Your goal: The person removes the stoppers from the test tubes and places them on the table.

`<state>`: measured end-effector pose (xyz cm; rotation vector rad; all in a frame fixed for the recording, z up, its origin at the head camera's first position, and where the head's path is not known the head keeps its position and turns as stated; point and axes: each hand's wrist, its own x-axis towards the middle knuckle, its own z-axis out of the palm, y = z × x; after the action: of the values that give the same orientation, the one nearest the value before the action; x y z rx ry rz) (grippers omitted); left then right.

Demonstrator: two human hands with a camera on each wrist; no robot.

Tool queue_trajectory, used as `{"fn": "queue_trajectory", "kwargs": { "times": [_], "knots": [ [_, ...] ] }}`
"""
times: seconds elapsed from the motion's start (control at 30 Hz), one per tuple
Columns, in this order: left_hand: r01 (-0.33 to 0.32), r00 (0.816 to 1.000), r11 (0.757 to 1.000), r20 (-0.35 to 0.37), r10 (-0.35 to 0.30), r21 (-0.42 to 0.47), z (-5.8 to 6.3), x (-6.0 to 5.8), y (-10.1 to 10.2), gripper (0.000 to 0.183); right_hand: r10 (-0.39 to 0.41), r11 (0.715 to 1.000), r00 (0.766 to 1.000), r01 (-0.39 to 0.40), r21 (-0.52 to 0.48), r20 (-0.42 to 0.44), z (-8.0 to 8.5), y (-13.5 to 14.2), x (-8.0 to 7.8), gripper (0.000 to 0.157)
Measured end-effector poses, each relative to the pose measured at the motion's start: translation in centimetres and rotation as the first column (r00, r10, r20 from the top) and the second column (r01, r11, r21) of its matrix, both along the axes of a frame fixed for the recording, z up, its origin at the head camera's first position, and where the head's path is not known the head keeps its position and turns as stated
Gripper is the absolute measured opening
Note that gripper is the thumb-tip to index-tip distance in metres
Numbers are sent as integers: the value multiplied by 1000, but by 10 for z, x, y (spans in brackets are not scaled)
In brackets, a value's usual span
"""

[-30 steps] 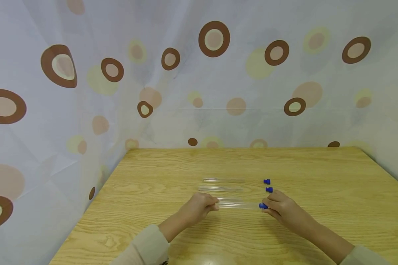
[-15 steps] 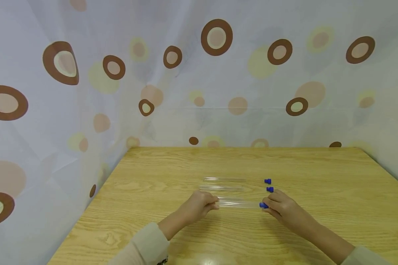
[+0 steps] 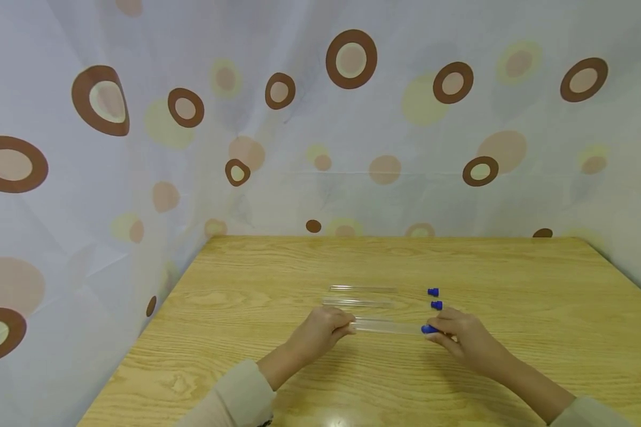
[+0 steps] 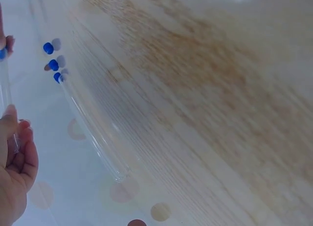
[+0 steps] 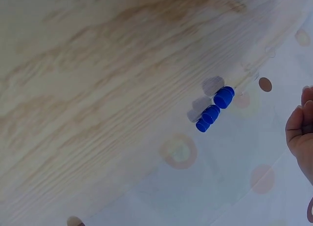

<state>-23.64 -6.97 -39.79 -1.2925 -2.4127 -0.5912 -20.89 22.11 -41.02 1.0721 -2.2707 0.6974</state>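
My left hand (image 3: 323, 332) pinches one end of a clear plastic tube (image 3: 387, 327), held level above the table. At its other end, my right hand (image 3: 465, 338) grips a blue cap (image 3: 429, 329) between thumb and fingers; the cap meets the tube's mouth. The left wrist view shows this left hand (image 4: 17, 167) around the tube's lower end. At the edge of the right wrist view, part of the right hand (image 5: 302, 133) appears, with its cap hidden. Behind the held tube lie more clear tubes, including a far one (image 3: 362, 289) and a nearer one (image 3: 357, 302).
Two loose blue caps, one farther back (image 3: 433, 292) and one nearer (image 3: 437, 305), lie beyond the right hand. The right wrist view shows a third loose cap (image 5: 202, 125) in their row. The wooden table (image 3: 235, 279) is bordered by a dotted curtain (image 3: 310, 130).
The right hand has shifted slightly rightward with the cap, and its fingers sit a little differently on it. The left hand keeps its hold on the tube. The head view has moved slightly.
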Motion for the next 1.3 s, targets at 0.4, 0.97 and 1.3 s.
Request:
{"fn": "queue_trajectory", "kwargs": {
  "times": [0.4,0.97,1.3],
  "knots": [
    [19,999,999,-30,-18,28,-1,1,-1,18,14,1000,994,-14,-5,105,4,1,2,7],
    [62,996,997,-61,-59,52,-2,-2,-4,14,89,995,970,-97,22,227,12,7,1,10],
    [56,998,998,-33,-55,41,0,-1,-3,15,54,998,986,-58,22,160,10,6,2,12]
  ]
}}
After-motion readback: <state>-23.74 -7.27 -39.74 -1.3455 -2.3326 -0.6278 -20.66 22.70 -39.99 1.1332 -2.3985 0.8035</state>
